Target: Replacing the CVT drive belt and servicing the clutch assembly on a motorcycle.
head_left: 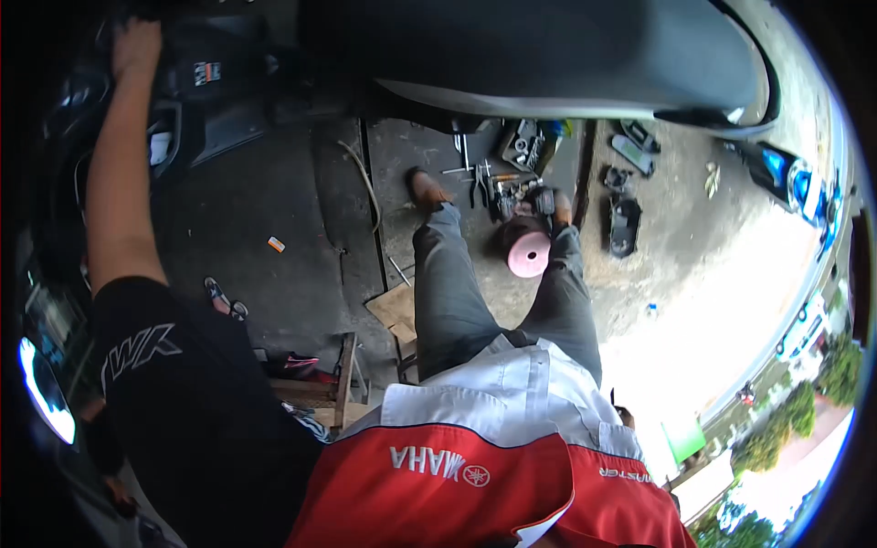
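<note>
My left arm stretches up the left side to the front of a dark scooter (215, 114). There my left hand (137, 47) is closed at the handlebar, its fingertips partly lost in the dark rim of the picture. The scooter's long black seat (548, 55) crosses the top, over the ground in front of my feet. My right hand does not show. Between my legs stands a round pink-topped stool or drum (529, 255) with a hole in its middle.
Beyond my shoes lie pliers (479, 185), a T-handle wrench (462, 155) and a tray of parts (523, 146). A black housing (625, 226) sits to their right. A hose (365, 183), cardboard (395, 310) and a wooden bench (343, 379) are left. A blue motorbike (795, 187) stands far right.
</note>
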`<state>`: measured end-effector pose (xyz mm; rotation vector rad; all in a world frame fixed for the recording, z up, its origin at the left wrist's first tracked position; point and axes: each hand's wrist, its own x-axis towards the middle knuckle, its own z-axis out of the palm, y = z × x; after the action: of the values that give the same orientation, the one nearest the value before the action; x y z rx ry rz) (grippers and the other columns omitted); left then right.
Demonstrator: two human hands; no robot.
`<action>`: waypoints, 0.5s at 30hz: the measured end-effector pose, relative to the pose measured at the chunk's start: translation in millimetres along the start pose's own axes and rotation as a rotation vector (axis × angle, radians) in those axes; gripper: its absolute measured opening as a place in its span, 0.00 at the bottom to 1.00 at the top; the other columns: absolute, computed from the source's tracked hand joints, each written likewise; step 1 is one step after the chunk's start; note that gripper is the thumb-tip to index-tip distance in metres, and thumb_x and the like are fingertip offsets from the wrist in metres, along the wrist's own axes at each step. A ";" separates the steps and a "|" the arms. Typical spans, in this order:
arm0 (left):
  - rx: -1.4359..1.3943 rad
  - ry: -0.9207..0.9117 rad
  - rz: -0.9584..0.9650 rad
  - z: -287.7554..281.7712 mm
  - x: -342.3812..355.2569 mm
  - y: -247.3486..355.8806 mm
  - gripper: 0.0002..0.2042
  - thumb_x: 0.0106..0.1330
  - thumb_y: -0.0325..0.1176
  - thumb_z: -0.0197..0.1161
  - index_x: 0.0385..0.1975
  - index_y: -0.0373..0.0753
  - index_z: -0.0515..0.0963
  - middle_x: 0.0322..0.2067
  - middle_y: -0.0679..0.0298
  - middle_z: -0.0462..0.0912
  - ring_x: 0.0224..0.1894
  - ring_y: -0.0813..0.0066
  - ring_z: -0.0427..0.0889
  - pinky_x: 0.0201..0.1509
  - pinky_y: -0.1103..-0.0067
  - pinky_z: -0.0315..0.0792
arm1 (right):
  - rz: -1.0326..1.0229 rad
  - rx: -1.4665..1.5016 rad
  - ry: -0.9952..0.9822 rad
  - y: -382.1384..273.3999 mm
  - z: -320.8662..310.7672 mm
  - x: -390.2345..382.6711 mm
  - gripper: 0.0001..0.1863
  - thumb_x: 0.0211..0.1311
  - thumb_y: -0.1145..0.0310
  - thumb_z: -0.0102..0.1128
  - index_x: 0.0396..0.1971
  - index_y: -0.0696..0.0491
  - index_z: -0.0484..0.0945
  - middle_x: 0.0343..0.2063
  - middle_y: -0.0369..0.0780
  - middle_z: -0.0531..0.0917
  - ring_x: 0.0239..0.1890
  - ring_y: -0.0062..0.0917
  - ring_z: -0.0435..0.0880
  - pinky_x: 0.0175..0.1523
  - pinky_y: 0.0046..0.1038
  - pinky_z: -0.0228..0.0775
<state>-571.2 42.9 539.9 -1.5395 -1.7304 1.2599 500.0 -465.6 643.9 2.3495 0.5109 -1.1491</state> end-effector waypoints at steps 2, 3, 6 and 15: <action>0.110 0.004 0.046 -5.3 0.4 14.0 0.13 0.74 0.33 0.48 0.48 0.44 0.81 0.51 0.63 0.84 0.60 0.65 0.77 0.62 0.61 0.70 | 0.046 0.107 -0.001 23.7 -12.5 10.0 0.19 0.69 0.61 0.57 0.53 0.57 0.78 0.38 0.43 0.87 0.32 0.27 0.87 0.32 0.27 0.76; 0.202 -0.014 0.090 -16.8 -6.8 9.5 0.14 0.75 0.33 0.47 0.49 0.45 0.80 0.51 0.63 0.84 0.60 0.65 0.77 0.63 0.60 0.70 | 0.049 0.171 0.000 -12.4 -12.6 11.8 0.19 0.69 0.62 0.58 0.55 0.56 0.77 0.37 0.42 0.86 0.31 0.25 0.86 0.31 0.26 0.75; 0.195 -0.092 0.048 -10.0 -10.6 11.5 0.13 0.75 0.36 0.47 0.52 0.46 0.78 0.52 0.62 0.83 0.61 0.64 0.77 0.63 0.58 0.70 | -0.100 0.218 0.041 -58.7 -10.6 27.6 0.20 0.68 0.60 0.60 0.55 0.55 0.78 0.36 0.40 0.86 0.32 0.23 0.86 0.33 0.25 0.74; -1.026 0.375 -0.398 -149.0 -182.1 188.2 0.20 0.66 0.45 0.66 0.54 0.41 0.79 0.43 0.57 0.82 0.43 0.62 0.85 0.47 0.68 0.77 | -0.660 0.036 0.059 -223.2 -39.8 102.8 0.21 0.70 0.59 0.59 0.55 0.57 0.77 0.37 0.45 0.87 0.38 0.27 0.87 0.44 0.29 0.76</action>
<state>-311.3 -97.2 480.1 -1.6114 -2.3689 -0.1982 469.3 -248.0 527.1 2.3089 1.3657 -1.3602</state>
